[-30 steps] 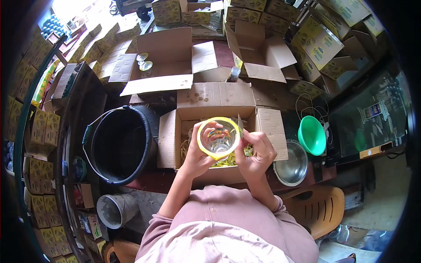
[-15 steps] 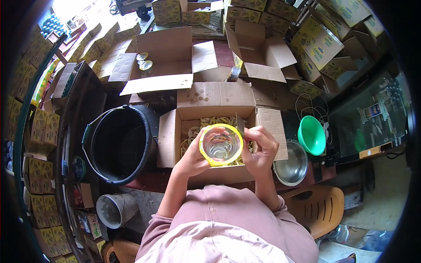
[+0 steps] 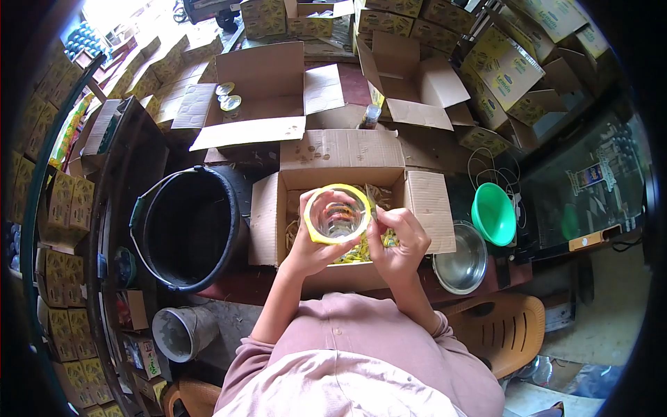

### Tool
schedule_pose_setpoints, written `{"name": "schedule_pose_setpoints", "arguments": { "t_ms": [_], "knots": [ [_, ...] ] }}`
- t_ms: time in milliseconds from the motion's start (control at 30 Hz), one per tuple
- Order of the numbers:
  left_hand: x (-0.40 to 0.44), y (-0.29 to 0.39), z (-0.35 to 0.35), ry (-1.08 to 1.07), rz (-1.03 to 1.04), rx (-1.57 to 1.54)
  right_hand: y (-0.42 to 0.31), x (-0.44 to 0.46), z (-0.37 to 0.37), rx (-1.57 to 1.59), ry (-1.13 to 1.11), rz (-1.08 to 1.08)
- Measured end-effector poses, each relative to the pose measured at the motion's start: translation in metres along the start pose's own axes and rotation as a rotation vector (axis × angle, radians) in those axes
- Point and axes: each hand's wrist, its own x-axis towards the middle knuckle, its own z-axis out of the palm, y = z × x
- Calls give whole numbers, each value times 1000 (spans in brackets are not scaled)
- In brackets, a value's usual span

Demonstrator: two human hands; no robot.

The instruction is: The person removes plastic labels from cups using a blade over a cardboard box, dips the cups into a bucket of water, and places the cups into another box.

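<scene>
My left hand (image 3: 309, 240) is closed round a clear cup (image 3: 340, 229) with a yellow rim, its mouth turned up towards me. At the right side of that rim, my right hand (image 3: 401, 243) pinches a thin, flat, dark blade (image 3: 371, 202); its handle is hidden by the fingers. Both hands are above an open cardboard box (image 3: 427, 208). Yellow scraps (image 3: 354, 254) lie inside the box, partly covered by the cup and hands.
A black bucket (image 3: 236, 236) stands left of the box. To the right are a steel bowl (image 3: 460, 258) and a green bowl (image 3: 494, 215). Behind, one open carton (image 3: 260, 76) holds a few yellow-rimmed cups (image 3: 230, 103), with another open carton (image 3: 424, 83) beside it.
The cup has moved up and left and tilted, with my left hand round it. My right hand has shifted left and slightly down, with the blade still at the rim.
</scene>
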Motion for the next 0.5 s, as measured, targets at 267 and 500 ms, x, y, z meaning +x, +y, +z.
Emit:
{"name": "schedule_pose_setpoints", "arguments": {
  "t_ms": [267, 500],
  "knots": [
    [2, 8, -6, -128, 14, 154, -1, 7, -8, 88, -58, 27],
    [-2, 9, -10, -205, -55, 227, 2, 8, -7, 79, -62, 11]
  ]
}}
